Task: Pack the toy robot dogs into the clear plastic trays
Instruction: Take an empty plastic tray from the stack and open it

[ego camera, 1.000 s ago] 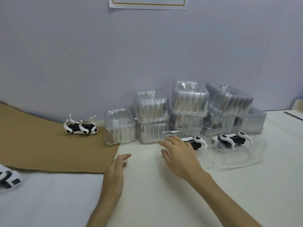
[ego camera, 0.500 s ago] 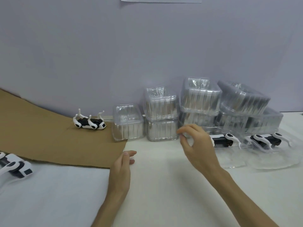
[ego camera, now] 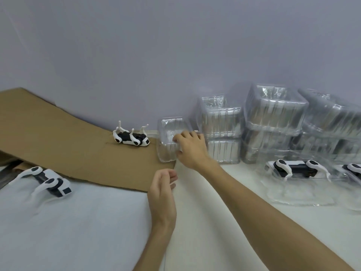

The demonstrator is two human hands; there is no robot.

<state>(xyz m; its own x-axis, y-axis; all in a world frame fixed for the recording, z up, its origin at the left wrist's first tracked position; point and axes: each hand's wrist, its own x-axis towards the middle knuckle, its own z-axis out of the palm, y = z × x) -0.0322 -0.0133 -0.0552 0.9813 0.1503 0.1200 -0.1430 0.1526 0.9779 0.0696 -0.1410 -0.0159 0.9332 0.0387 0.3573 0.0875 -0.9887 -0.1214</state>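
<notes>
my right hand (ego camera: 190,147) is on the small stack of clear trays (ego camera: 169,139): the fingers curl over its top rim on the right side and the thumb presses the near wall, so the stack is pinched between them. that stack sits at the far edge of the table (ego camera: 97,222), with its left part on the corner of the cardboard sheet (ego camera: 68,149). my left hand (ego camera: 163,192) is nearer to me, just past the cardboard's edge, with its fingers loosely curled around nothing.

just left of the gripped stack, one toy robot dog (ego camera: 130,138) lies on its back on the cardboard, legs in the air, apart from the trays. a second dog (ego camera: 46,181) lies on its side on the white table at the near left, beside the cardboard. to the right, taller stacks of trays (ego camera: 273,110) are piled against the lilac wall (ego camera: 175,55). in front of them a packed dog (ego camera: 293,169) lies in a flat clear tray (ego camera: 300,196), and another dog (ego camera: 354,170) is cut off by the right edge.
</notes>
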